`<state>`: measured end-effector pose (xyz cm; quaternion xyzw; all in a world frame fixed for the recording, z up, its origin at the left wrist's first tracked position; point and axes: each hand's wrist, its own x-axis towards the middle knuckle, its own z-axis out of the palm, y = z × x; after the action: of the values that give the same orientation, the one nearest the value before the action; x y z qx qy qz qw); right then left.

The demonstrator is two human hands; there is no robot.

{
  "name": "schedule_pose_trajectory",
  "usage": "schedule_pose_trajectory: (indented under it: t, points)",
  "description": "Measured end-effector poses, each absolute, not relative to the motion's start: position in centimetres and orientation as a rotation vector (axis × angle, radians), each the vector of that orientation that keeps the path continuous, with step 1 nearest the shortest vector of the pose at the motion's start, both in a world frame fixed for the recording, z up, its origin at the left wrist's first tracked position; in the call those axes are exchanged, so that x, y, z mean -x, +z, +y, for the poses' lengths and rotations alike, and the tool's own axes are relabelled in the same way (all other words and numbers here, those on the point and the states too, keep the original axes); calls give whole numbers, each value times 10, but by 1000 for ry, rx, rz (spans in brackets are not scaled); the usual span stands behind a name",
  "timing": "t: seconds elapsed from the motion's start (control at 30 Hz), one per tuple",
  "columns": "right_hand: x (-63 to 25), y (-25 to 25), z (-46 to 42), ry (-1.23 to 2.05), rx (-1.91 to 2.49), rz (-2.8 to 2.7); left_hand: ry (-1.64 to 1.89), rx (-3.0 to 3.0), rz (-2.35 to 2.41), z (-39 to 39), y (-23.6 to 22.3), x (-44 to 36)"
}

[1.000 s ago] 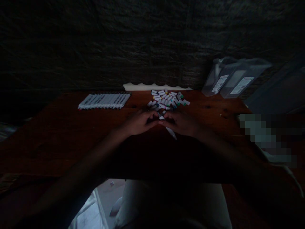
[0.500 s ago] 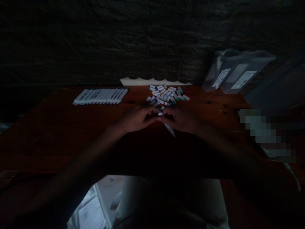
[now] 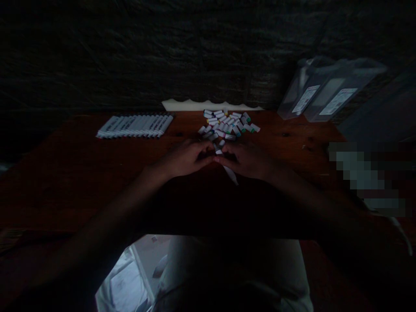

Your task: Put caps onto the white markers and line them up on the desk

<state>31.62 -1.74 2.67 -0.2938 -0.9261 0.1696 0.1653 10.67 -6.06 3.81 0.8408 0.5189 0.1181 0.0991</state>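
Note:
A white marker (image 3: 231,175) slants between my two hands, its lower end pointing toward me and to the right. My left hand (image 3: 190,157) is closed, thumb and fingers pinching at the marker's upper part. Opposite it, my right hand (image 3: 250,159) is closed on the same marker, and the thumb tips meet over it. Just beyond the fingers lies a loose pile of short white marker caps (image 3: 224,123) with coloured ends. Dim light hides the exact finger contact.
On the left, a row of white markers (image 3: 134,126) lies side by side on the wooden table (image 3: 81,173). Two clear plastic containers (image 3: 338,91) with labels stand at the back right. A wavy-edged white strip (image 3: 195,105) runs along the dark wall.
The camera view has tilted slightly, so the table items sit a little higher in the picture. Both hands keep nearly the same pose on the marker.

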Motion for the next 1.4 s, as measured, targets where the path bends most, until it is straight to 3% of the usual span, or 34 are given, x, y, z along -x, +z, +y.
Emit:
schedule_pose_trajectory:
  t: [1.4]
  points:
    - [-317,34,-27,505,827,-2723,218,-2498,1496,-74,45,-110]
